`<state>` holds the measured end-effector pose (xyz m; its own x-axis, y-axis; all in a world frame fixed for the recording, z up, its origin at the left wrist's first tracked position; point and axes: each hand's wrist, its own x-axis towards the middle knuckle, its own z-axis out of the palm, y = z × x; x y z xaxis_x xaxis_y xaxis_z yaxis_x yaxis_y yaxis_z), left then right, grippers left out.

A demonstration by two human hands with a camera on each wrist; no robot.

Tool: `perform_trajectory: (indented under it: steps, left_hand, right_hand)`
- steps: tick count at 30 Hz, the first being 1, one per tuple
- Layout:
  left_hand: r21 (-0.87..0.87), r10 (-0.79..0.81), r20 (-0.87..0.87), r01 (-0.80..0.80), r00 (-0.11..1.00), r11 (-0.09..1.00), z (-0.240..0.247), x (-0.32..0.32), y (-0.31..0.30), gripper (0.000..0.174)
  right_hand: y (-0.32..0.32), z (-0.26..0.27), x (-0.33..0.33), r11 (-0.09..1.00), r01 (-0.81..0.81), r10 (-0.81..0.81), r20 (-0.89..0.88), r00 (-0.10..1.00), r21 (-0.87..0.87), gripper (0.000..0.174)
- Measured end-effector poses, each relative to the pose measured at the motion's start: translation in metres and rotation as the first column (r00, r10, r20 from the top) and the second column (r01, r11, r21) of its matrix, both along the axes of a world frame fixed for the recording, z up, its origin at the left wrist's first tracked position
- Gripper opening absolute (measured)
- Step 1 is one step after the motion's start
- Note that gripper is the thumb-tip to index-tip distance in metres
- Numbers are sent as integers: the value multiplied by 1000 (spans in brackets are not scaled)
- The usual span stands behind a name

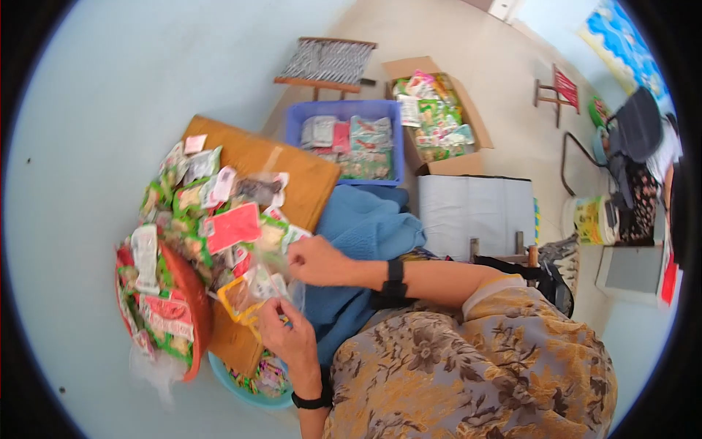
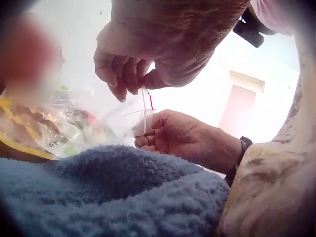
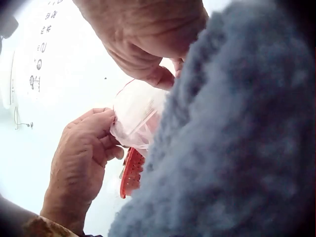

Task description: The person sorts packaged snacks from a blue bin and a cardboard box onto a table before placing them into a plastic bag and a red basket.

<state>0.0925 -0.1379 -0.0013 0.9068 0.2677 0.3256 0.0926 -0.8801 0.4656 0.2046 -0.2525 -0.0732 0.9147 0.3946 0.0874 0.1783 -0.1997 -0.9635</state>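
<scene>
A clear plastic bag (image 1: pixel 265 282) with small packets in it lies in front of the person. My left hand (image 1: pixel 289 336) pinches its near edge, and my right hand (image 1: pixel 318 262) holds the bag's rim on the other side. In the left wrist view the left hand (image 2: pixel 163 44) is above, fingertips on the bag's red-lined rim (image 2: pixel 148 101), and the right hand (image 2: pixel 190 138) grips it below. In the right wrist view the left hand (image 3: pixel 84 155) pinches the bag (image 3: pixel 138 111); the right hand (image 3: pixel 153 34) touches its top edge, fingers partly hidden by blue fleece (image 3: pixel 232 138).
Packets are piled on a wooden board (image 1: pixel 252 157) and in a red basket (image 1: pixel 197 307). A teal basin (image 1: pixel 267 401) stands below. Beyond are a blue-purple crate (image 1: pixel 292 132), a cardboard box (image 1: pixel 470 110) of packets and a woven stool (image 1: pixel 329 62). Blue fleece (image 1: pixel 369 227) lies beside the hands.
</scene>
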Motion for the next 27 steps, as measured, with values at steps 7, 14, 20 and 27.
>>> perform_trajectory:
  steps: [7, 14, 20, 27]
  left_hand:
    - [95, 30, 153, -45, 988, 994, 24, 1, 4, 11]
    - [23, -111, 94, 109, 989, 994, 26, 0, -7, 14]
    - [-5, -142, 134, 144, 981, 990, 29, -9, 1, 13]
    - [-47, -108, 179, 118, 978, 992, 28, -18, 10, 13]
  right_hand:
    - [-26, 3, 6, 978, -15, 17, 8, 1000, -206, 18]
    - [-5, 67, 19, 978, 163, -61, 564, 823, -132, 28]
    - [-5, 58, 41, 926, -61, 304, 638, 708, -373, 18]
    - [-1, 58, 37, 939, -5, 239, 644, 726, -343, 9]
